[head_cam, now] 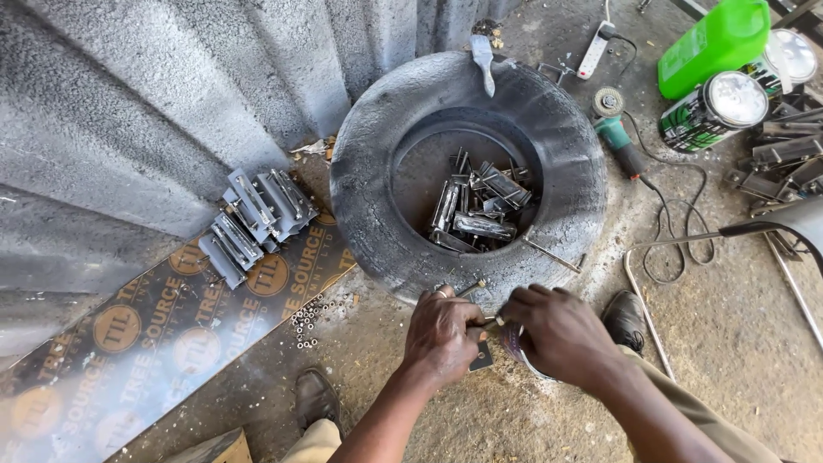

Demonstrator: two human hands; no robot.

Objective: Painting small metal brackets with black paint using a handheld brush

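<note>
My left hand [441,333] and my right hand [557,330] meet just below a grey painted tyre [369,197] lying flat on the ground. The left hand pinches a small metal bolt [487,323] with a flat dark plate [482,357] hanging under it. The right hand grips the other end of that bolt and covers a round purplish object [514,347]. Several metal latch pieces [478,206] are heaped inside the tyre's hole. Loose bolts [551,255] lie on the tyre's near rim.
Painted metal latches [257,219] and small nuts [309,319] lie on a printed brown board [154,334] at left. A paintbrush [483,60] rests on the tyre's far rim. An angle grinder [619,137], green jerrycan [711,43] and paint tins [716,107] are at right. My shoes [315,396] flank the hands.
</note>
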